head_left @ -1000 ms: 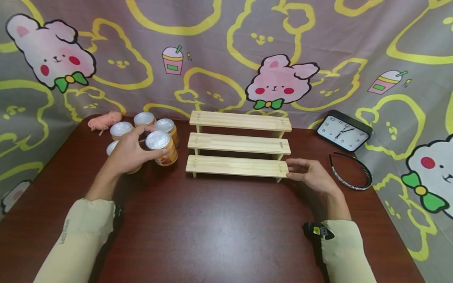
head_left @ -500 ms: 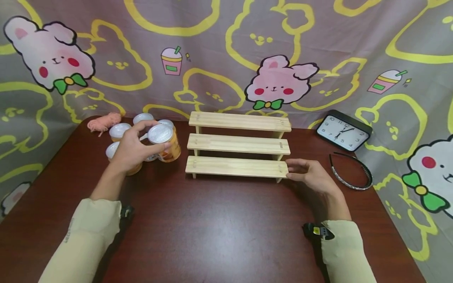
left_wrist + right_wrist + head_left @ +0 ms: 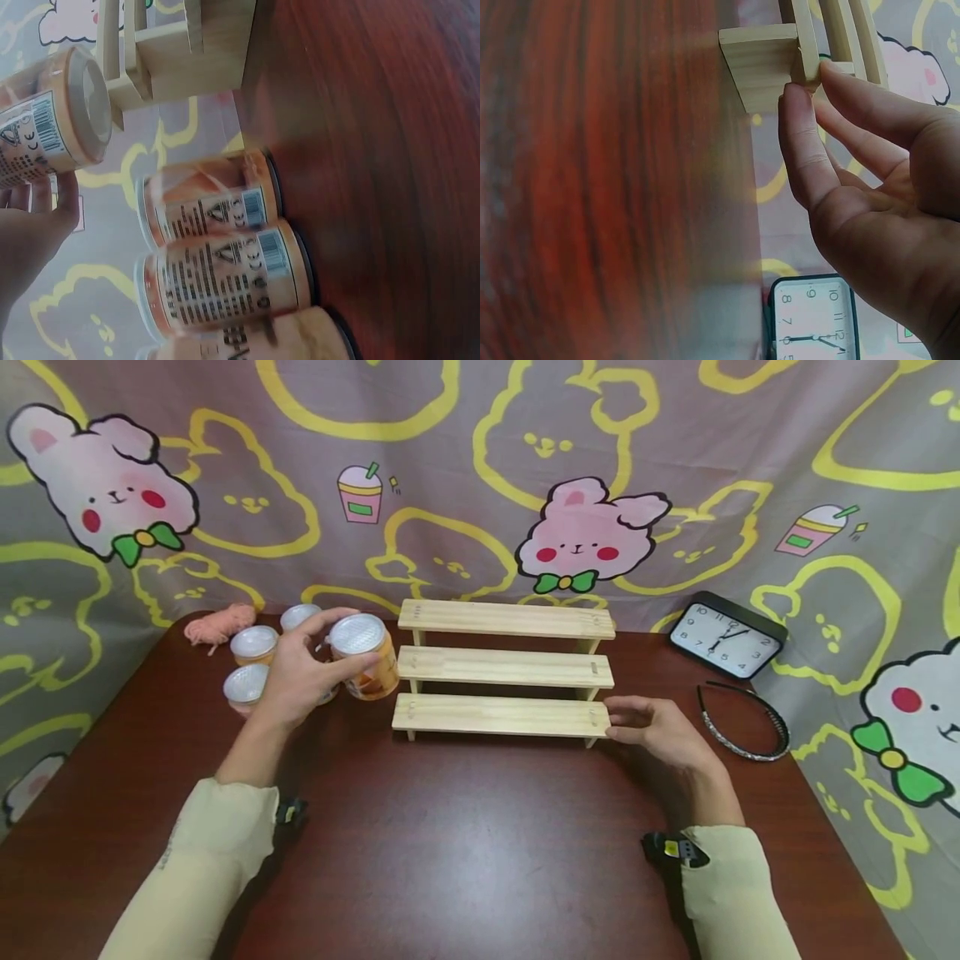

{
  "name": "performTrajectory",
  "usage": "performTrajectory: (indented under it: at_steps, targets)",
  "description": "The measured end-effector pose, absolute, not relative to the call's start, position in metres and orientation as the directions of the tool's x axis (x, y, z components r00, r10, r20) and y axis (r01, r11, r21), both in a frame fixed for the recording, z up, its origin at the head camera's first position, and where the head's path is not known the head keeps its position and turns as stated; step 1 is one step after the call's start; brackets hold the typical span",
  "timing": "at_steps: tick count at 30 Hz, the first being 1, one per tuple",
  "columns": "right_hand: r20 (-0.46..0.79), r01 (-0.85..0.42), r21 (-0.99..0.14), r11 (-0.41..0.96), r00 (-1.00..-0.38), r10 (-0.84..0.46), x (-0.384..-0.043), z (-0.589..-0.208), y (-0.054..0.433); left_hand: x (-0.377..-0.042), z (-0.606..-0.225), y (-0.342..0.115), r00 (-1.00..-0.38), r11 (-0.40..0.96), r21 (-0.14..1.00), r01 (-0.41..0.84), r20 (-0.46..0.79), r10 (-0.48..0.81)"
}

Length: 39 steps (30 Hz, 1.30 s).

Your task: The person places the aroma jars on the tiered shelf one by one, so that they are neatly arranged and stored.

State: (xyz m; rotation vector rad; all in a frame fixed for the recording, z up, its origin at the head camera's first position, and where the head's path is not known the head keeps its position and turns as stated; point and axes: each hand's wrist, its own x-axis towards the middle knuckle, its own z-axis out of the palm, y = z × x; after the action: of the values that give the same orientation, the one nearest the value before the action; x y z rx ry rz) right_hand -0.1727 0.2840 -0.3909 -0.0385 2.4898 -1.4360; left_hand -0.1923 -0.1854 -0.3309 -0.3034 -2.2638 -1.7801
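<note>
My left hand (image 3: 302, 670) grips an orange-labelled can (image 3: 367, 662) with a pale, translucent lid, thumb on the near side. In the left wrist view this can (image 3: 49, 116) hangs raised above the table, its base showing. Behind and left of the hand stand several similar cans (image 3: 255, 645), some partly hidden by it. To the right of the held can is a three-step wooden rack (image 3: 502, 714), its steps bare. With thumb above and fingers below, my right hand (image 3: 663, 731) pinches the right end of the lowest step, as the right wrist view (image 3: 806, 67) also shows.
Pink yarn (image 3: 221, 625) lies at the back left corner. On the right stand a black-framed clock (image 3: 727, 635) and, nearer, a sparkly headband (image 3: 738, 747). A patterned cloth (image 3: 450, 460) hangs close behind the brown table (image 3: 465, 843).
My left hand has lifted the can up from among the others and carried it right, toward the rack. The right hand has stayed at the rack's end.
</note>
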Motion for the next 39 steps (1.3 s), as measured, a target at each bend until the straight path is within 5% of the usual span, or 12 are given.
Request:
performTrajectory:
  at_steps: [39]
  targets:
    - [-0.208, 0.102, -0.864, 0.493, -0.965, -0.163, -0.172, -0.391, 0.285, -0.217, -0.321, -0.112, -0.933, 0.15, 0.927, 0.344, 0.32, 0.167]
